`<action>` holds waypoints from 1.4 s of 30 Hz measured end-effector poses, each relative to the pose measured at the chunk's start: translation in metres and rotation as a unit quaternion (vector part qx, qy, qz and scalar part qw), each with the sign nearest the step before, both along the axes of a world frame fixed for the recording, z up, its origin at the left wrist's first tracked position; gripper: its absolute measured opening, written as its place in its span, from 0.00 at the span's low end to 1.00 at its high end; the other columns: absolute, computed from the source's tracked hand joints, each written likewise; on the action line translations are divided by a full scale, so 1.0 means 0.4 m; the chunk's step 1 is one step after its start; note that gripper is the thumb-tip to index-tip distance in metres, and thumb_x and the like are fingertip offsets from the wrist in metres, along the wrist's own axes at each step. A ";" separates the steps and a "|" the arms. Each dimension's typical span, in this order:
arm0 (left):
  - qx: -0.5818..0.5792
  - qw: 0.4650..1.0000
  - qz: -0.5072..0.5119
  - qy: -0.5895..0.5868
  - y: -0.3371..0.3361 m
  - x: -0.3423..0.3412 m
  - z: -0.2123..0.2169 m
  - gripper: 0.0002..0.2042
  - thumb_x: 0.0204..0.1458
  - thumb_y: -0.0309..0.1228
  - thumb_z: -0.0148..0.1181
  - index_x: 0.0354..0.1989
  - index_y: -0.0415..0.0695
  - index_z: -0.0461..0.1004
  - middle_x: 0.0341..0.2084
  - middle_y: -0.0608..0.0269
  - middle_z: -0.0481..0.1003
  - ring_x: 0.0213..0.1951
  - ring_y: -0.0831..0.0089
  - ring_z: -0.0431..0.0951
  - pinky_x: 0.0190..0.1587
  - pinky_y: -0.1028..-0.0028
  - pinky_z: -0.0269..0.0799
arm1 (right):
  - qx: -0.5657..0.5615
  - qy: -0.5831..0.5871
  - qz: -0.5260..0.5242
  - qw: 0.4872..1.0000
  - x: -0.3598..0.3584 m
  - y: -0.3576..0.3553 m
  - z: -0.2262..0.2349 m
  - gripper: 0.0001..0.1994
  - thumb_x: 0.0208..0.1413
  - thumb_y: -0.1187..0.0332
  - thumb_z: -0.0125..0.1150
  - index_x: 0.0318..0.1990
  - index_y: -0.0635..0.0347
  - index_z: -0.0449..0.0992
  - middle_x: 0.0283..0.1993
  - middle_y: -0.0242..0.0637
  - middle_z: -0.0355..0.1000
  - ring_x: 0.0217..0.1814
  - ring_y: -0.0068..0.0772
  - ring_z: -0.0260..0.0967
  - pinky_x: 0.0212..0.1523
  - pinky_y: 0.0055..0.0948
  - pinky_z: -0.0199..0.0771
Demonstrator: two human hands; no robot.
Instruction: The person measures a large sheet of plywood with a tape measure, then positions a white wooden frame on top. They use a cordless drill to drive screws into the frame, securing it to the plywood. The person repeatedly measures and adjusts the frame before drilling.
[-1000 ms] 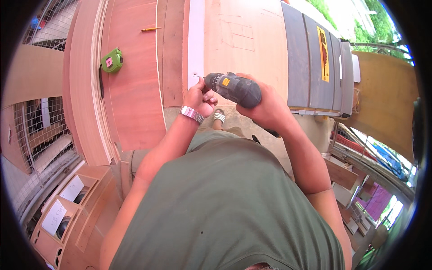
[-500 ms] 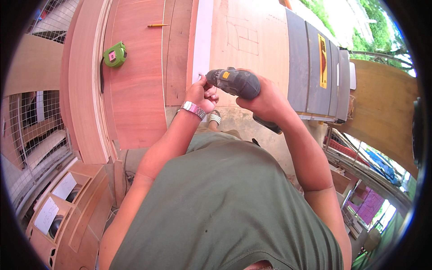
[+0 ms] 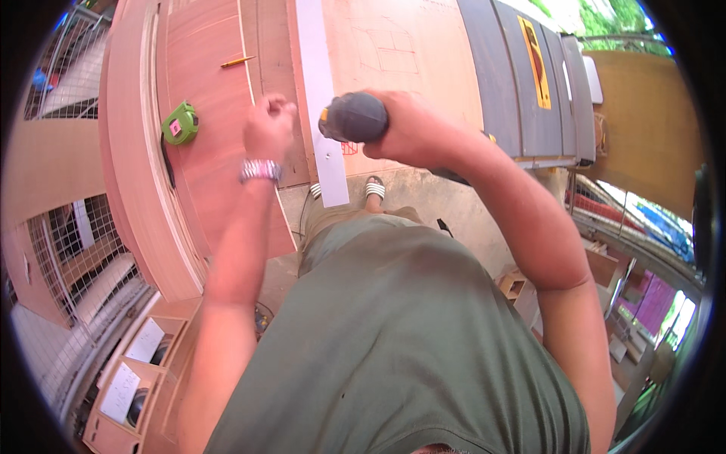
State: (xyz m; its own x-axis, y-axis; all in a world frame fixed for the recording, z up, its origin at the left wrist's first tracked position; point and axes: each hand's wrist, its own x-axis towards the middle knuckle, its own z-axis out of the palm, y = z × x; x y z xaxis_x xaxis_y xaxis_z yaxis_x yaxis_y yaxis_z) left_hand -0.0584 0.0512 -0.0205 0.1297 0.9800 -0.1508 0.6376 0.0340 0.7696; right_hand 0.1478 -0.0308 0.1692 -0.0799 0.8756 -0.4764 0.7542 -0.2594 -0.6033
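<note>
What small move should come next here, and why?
Probably lay the left grip on the strip to steady it: the right grip holds the drill over it, its near end juts past the plywood, and the left grip hovers apart.

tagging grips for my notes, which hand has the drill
The right hand: it grips the dark drill. The left hand, with the metal wristband, is apart from the drill, to its left.

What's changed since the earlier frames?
The left hand swung left, away from the pale strip and drill; blur hides whether it holds anything. The right hand, still gripping the drill, moved forward along the strip. Tape measure and pencil stayed put.
</note>
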 end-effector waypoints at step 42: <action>-0.005 0.778 -0.434 0.453 0.276 0.248 0.134 0.44 0.50 0.49 0.68 0.76 0.57 0.53 0.76 0.59 0.48 0.59 0.55 0.76 0.55 0.58 0.78 | -0.071 0.003 0.065 0.995 0.000 0.062 0.055 0.12 0.54 0.73 0.59 0.46 0.61 0.72 0.33 0.48 0.79 0.38 0.51 0.79 0.38 0.47 0.78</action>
State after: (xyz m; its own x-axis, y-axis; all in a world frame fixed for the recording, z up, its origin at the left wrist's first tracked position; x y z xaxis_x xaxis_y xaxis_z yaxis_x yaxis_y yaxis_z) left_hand 0.0409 0.1615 0.0331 0.5781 0.5806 -0.5734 0.7048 -0.7094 -0.0078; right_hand 0.1479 -0.0061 0.1911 -0.1918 0.7813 -0.5940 0.7836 -0.2425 -0.5719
